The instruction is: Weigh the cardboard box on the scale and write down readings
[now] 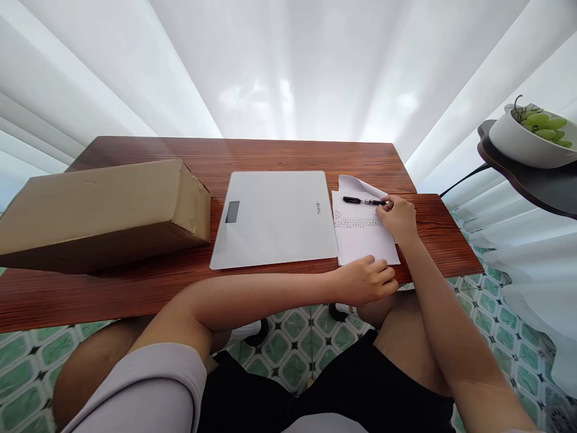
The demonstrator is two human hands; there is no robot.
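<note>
A black pen (360,200) lies slantwise over white sheets of paper (360,243), which carry lines of handwriting. My right hand (399,218) pinches the pen's right end, its fingers close to the paper. At the table's front edge, by the bottom of the sheets, my left hand (367,281) rests with loosely bent, slightly parted fingers. Its thumb and palm are hidden, and I see nothing held in it. Left of the paper sits a flat white scale (279,222) with a small grey display. The top sheet's far edge curls up.
A large brown cardboard box (99,210) occupies the left side of the wooden table (288,155). To the right, a white bowl (518,138) of green grapes (543,123) stands on a dark raised stand (532,177). White curtains (288,72) hang behind.
</note>
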